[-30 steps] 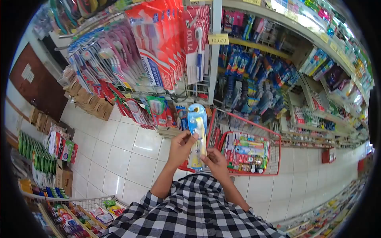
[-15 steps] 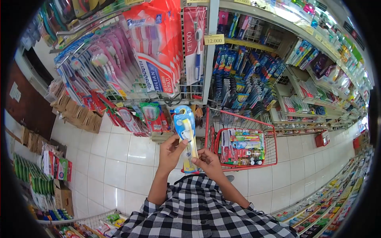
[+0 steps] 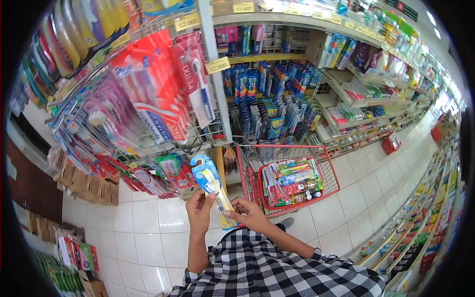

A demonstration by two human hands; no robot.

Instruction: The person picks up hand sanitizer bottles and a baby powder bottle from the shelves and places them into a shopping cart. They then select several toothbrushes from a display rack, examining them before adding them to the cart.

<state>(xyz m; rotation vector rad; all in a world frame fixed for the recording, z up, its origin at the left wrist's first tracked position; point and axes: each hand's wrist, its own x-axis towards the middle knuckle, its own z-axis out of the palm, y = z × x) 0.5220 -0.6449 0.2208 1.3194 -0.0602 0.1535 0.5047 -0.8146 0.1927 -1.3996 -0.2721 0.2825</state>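
A packaged toothbrush (image 3: 212,184) in a blue and yellow blister pack is held upright and slightly tilted in front of my body. My left hand (image 3: 200,208) pinches its left edge around the middle, thumb on the front. Lower on the right edge, my right hand (image 3: 246,214) grips it with thumb and fingers. Just right of my hands stands a red-rimmed shopping cart (image 3: 332,168). Inside it, a red basket (image 3: 261,185) holds several packaged items and small bottles.
Toothbrush packs (image 3: 148,94) hang on hooks ahead to the left, beside a shelf post (image 3: 213,74). More shelves (image 3: 356,101) run along the right. A red basket (image 3: 391,143) sits on the tiled floor (image 3: 143,222) farther off. Cardboard pieces (image 3: 89,180) hang at left.
The view has turned right, so the racks and cart appear shifted left. My hands still hold the toothbrush pack, which now leans a little more to the left.
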